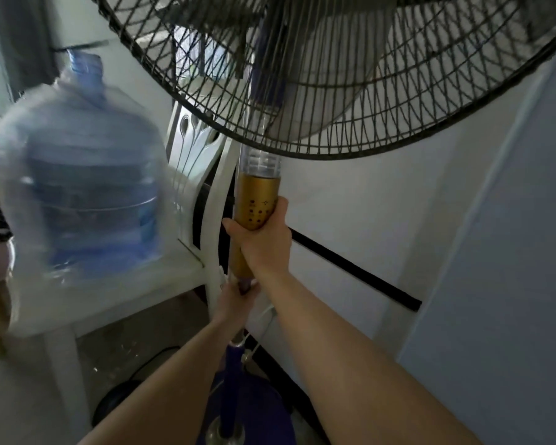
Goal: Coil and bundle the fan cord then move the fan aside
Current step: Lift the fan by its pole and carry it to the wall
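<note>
We see the fan (302,75) standing upright in front of us, its black wire cage filling the top of the view and its blue round base (254,415) low near our feet. Our right hand (260,236) is wrapped tight around the gold control column (254,200). Just below, our left hand (231,300) is closed around the thin pole (236,335). A white cord (265,319) hangs in a loop beside the pole. To the left, 1 big blue water jug (77,175) sits on a white plastic chair (187,194); a pale wall lies behind.
</note>
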The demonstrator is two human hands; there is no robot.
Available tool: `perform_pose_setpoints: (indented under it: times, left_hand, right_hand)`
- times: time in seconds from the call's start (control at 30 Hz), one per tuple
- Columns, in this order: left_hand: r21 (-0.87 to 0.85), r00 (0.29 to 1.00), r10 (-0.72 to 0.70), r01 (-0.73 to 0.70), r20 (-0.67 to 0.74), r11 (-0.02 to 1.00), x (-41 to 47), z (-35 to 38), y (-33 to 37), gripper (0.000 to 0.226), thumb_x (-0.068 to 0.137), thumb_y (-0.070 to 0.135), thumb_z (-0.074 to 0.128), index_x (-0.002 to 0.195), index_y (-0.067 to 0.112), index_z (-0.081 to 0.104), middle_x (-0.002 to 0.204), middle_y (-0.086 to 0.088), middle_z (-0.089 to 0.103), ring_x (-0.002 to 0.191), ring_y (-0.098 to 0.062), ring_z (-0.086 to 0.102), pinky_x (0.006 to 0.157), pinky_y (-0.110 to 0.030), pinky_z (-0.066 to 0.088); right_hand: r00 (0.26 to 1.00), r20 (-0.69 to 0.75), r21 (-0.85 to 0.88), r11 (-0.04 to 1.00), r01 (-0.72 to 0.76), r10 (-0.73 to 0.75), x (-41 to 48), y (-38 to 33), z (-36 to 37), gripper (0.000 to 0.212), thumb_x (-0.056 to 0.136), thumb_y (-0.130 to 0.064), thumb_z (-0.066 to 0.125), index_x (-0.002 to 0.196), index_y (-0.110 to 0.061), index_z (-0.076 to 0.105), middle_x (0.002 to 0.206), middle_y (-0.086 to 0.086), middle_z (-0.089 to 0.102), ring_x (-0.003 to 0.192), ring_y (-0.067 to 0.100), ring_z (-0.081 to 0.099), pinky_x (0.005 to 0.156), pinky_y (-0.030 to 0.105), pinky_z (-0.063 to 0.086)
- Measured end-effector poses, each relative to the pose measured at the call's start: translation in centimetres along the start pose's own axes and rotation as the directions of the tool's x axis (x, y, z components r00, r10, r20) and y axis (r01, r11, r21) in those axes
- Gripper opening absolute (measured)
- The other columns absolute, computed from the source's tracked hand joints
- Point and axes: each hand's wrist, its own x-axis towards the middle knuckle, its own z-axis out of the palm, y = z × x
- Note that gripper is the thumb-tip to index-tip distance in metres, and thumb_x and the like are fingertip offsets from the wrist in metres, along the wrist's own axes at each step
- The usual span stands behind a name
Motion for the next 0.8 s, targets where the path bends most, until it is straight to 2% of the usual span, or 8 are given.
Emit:
perform_pose_setpoints:
  times: [0.1,0.3,0.43,0.53,0.6,0.67,0.73,0.8]
  left_hand:
    - [0.005,1.000,-0.005,0.005,0.020,1.000,-0.2,-0.2,0.3,0.010,0.091,0.025,0.055,0.089,0.016,0.059,0.081,-0.006,0.066,0.075,-0.021,0.062,0.073,-0.036,0.051]
    - [0.028,0.996,-0.088,0.089,-0.034,0.996,0.0,0.2,0.3,0.024,0.091,0.013,0.053,0.068,0.016,0.047,0.062,-0.002,0.052,0.055,-0.014,0.048,0.056,-0.028,0.039]
    - [-0.133,0.990,-0.133,0.126,-0.047,0.983,-0.3,0.6,1.1,0.026,0.093,0.008,0.049,0.068,0.013,0.044,0.075,-0.009,0.056,0.072,-0.023,0.052,0.072,-0.033,0.042]
    - [-0.095,0.996,-0.060,0.054,-0.069,0.994,-1.4,-0.2,2.3,0.015,0.097,0.009,0.045,0.100,0.017,0.057,0.121,-0.022,0.059,0.106,-0.029,0.058,0.092,-0.032,0.050]
    - [-0.144,0.993,-0.093,0.082,-0.070,0.986,-2.1,-1.0,2.3,0.035,0.100,0.004,0.038,0.133,-0.004,0.043,0.140,-0.027,0.045,0.112,-0.023,0.052,0.075,-0.007,0.048]
    - [-0.120,0.993,-0.116,0.116,0.008,0.986,-2.7,-1.7,2.3,0.049,0.100,0.003,0.038,0.147,-0.003,0.022,0.149,-0.024,0.034,0.125,-0.025,0.045,0.063,0.002,0.042]
    - [0.065,0.978,-0.142,0.134,0.155,0.989,-3.3,-2.3,2.5,0.074,0.093,0.009,0.056,0.151,0.013,0.010,0.150,-0.013,0.035,0.129,-0.029,0.045,0.085,-0.018,0.052]
    - [0.290,0.961,-0.124,0.049,0.247,0.956,-4.7,-3.2,3.4,0.100,0.081,0.017,0.072,0.152,0.020,0.002,0.155,-0.008,0.027,0.134,-0.029,0.038,0.103,-0.043,0.043]
  right_hand:
    - [1.000,-0.013,-0.004,1.000,0.014,-0.014,0.0,0.0,-0.1,0.063,0.068,-0.037,0.083,0.107,-0.040,0.032,0.100,-0.009,0.059,0.088,0.012,0.062,0.065,0.019,0.047]
    - [0.997,-0.064,-0.032,0.999,0.033,-0.035,0.4,0.8,0.2,0.065,0.068,-0.040,0.082,0.112,-0.036,0.034,0.093,-0.018,0.057,0.082,0.001,0.062,0.066,0.022,0.054]
    - [0.992,-0.126,0.029,0.999,0.026,-0.022,0.4,1.4,0.8,0.070,0.069,-0.037,0.083,0.122,-0.032,0.038,0.100,-0.012,0.061,0.085,0.000,0.064,0.069,0.017,0.057]
    - [0.987,-0.158,0.046,0.999,0.010,-0.002,0.3,1.4,1.2,0.076,0.070,-0.036,0.084,0.130,-0.026,0.038,0.103,-0.012,0.060,0.086,-0.006,0.062,0.068,0.010,0.053]
    - [0.991,-0.131,0.054,0.998,-0.017,0.024,0.2,1.2,1.6,0.081,0.068,-0.036,0.085,0.132,-0.023,0.037,0.102,-0.019,0.056,0.085,-0.013,0.059,0.068,0.006,0.050]
    - [0.994,-0.099,0.058,0.997,-0.049,0.055,0.0,1.1,1.2,0.085,0.066,-0.037,0.086,0.134,-0.024,0.036,0.104,-0.020,0.056,0.086,-0.015,0.058,0.068,0.002,0.047]
    - [0.995,-0.041,0.020,0.995,-0.094,0.095,-0.1,0.8,0.6,0.087,0.065,-0.038,0.086,0.135,-0.027,0.036,0.105,-0.023,0.056,0.086,-0.018,0.058,0.070,0.000,0.046]
    - [0.987,0.004,0.003,0.987,-0.163,0.163,-0.9,0.4,-0.5,0.089,0.067,-0.035,0.086,0.139,-0.027,0.034,0.102,-0.027,0.058,0.082,-0.020,0.060,0.077,0.007,0.051]
